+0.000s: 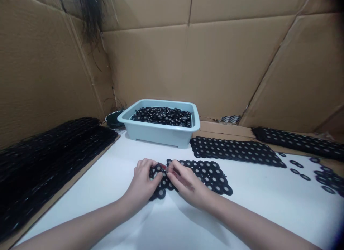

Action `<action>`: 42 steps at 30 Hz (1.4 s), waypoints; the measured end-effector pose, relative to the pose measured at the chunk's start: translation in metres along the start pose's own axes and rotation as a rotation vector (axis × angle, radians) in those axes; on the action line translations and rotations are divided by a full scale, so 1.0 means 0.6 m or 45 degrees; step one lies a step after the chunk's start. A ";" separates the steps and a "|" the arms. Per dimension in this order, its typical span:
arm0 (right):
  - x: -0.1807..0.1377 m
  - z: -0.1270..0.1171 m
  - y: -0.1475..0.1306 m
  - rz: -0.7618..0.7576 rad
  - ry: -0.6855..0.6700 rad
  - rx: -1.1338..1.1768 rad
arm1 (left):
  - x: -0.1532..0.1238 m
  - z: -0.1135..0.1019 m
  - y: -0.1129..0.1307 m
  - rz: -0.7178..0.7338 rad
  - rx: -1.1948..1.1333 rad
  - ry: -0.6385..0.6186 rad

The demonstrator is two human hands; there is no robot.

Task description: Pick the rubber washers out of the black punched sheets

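A panel of joined black rings with pale centres [211, 174] lies on the white tabletop in front of me. Its left end is lifted and pinched between the thumb and fingers of my left hand [141, 180]. My right hand [192, 189] is closed round a slim tool with a reddish-brown handle [185, 182]. The tool's front end points left, at the rings by my left fingertips. Its exact tip is too small to make out. My right fingers touch the panel, covering part of it.
Behind my hands stands a light blue basin [158, 133] full of loose black rings. A second ring panel [236, 149] lies right of it, another strip [301, 140] farther back. Loose rings [329, 176] are scattered at right. Dark stacked bundles [53, 160] line the left edge; cardboard walls [215, 63] enclose the table.
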State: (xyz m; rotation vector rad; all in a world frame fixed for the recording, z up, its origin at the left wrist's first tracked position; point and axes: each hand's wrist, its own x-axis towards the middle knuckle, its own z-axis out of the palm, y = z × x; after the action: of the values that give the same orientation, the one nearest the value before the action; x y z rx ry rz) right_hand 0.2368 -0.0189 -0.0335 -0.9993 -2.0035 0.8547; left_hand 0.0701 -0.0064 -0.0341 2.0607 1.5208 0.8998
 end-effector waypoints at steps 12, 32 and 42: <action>0.004 -0.011 0.020 0.176 0.438 0.426 | 0.002 -0.005 -0.004 0.131 0.180 0.003; -0.009 0.013 0.003 -0.009 0.443 -0.119 | -0.007 -0.010 0.009 0.336 0.115 -0.253; 0.001 -0.083 0.079 0.058 1.068 -0.298 | 0.006 -0.008 -0.007 0.179 -0.010 -0.180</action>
State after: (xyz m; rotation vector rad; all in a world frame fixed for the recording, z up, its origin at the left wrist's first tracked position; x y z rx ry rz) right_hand 0.2949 0.0162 -0.0453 -1.2668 -1.3640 0.1464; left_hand 0.0645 -0.0020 -0.0331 2.1976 1.3109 0.7904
